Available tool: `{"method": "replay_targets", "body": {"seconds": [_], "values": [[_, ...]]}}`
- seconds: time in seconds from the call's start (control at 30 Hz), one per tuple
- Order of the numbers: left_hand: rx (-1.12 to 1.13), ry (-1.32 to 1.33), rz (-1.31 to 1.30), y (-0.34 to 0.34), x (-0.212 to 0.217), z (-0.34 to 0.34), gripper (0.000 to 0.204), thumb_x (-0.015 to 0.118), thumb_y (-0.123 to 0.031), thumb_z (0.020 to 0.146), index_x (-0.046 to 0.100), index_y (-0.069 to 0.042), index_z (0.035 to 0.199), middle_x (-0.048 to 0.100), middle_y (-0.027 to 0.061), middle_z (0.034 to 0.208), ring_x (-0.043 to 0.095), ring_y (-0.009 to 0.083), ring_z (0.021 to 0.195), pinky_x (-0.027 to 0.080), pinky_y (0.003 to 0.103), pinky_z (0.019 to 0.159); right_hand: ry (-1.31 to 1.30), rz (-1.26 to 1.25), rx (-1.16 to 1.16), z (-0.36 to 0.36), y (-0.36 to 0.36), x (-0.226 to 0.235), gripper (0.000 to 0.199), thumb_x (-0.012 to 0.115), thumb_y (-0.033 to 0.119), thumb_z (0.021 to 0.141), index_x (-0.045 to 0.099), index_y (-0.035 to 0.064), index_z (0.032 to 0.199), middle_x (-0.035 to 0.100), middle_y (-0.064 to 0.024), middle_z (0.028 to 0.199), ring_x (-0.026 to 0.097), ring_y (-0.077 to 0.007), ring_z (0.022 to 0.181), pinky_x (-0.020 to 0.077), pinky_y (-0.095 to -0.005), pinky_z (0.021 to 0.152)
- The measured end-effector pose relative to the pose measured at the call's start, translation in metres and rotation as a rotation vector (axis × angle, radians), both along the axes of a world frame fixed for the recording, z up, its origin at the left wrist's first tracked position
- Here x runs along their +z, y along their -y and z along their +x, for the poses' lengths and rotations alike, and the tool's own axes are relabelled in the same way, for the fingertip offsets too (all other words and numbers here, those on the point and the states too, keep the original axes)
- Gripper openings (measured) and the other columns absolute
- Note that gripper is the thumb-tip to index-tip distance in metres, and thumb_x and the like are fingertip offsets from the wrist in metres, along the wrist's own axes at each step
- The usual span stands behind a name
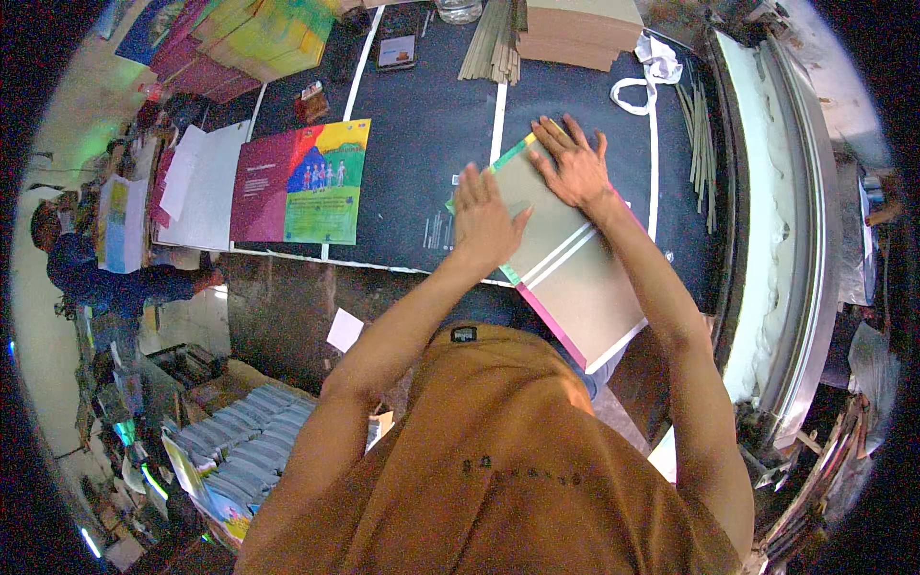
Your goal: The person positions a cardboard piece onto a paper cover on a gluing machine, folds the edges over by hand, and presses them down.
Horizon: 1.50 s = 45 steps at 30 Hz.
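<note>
Pressing down is the step in hand, as I judge it: both palms lie flat on a grey board cover [565,268] with coloured edges, which sits on the black table [412,144] and overhangs its near edge. Far left, another person [96,278] bends over papers, and below them stacks of grey booklets [240,441] lie in rows, though whether a box holds them I cannot tell. A printed colourful cover [302,182] lies flat left of centre. The left hand [487,222] rests open, fingers together, grasping nothing; the right hand [573,165] is spread wide on the far corner, equally released. Any further smoothing calls for even pressure so the board stays square. Thin sticks [700,144] lie at right.
</note>
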<state>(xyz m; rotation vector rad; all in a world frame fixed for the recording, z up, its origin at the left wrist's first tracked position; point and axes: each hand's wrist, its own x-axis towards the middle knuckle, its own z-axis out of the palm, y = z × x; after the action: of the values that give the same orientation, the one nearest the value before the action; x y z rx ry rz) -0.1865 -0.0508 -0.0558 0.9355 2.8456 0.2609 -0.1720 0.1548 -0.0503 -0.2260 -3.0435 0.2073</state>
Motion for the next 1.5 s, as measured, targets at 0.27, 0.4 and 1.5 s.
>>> {"method": "replay_targets", "body": {"seconds": [0.27, 0.4, 1.5], "values": [[0.078, 0.735, 0.22, 0.006, 0.093, -0.148, 0.06, 0.041, -0.05, 0.105, 0.058, 0.004, 0.127, 0.068, 0.0278, 0.118, 0.067, 0.0416, 0.111, 0.053, 0.053, 0.091, -0.1, -0.039, -0.076, 0.003, -0.003, 0.004, 0.064, 0.046, 0.055, 0.101, 0.047, 0.0153, 0.151, 0.06, -0.008, 0.143, 0.048, -0.0308, 0.137, 0.0265, -0.0648, 0.114], [0.073, -0.408, 0.306, 0.0, -0.034, -0.098, 0.057, 0.044, -0.04, 0.106, 0.05, 0.005, 0.14, 0.041, 0.0284, 0.152, 0.032, 0.0481, 0.145, 0.028, 0.063, 0.115, -0.193, -0.073, -0.068, -0.007, 0.006, -0.007, 0.063, 0.052, 0.051, 0.099, 0.048, 0.0132, 0.149, 0.065, -0.0124, 0.133, 0.051, -0.0321, 0.133, 0.0318, -0.0593, 0.111], [0.053, -0.008, 0.342, 0.008, 0.017, -0.026, 0.08, 0.053, -0.058, 0.098, 0.044, 0.008, 0.143, 0.041, 0.0322, 0.149, 0.038, 0.0455, 0.141, 0.032, 0.059, 0.112, -0.336, -0.184, -0.704, 0.098, -0.03, 0.023, 0.074, 0.064, 0.051, 0.095, 0.046, 0.004, 0.149, 0.051, -0.0228, 0.149, 0.051, -0.0358, 0.136, 0.0365, -0.0517, 0.113]]}}
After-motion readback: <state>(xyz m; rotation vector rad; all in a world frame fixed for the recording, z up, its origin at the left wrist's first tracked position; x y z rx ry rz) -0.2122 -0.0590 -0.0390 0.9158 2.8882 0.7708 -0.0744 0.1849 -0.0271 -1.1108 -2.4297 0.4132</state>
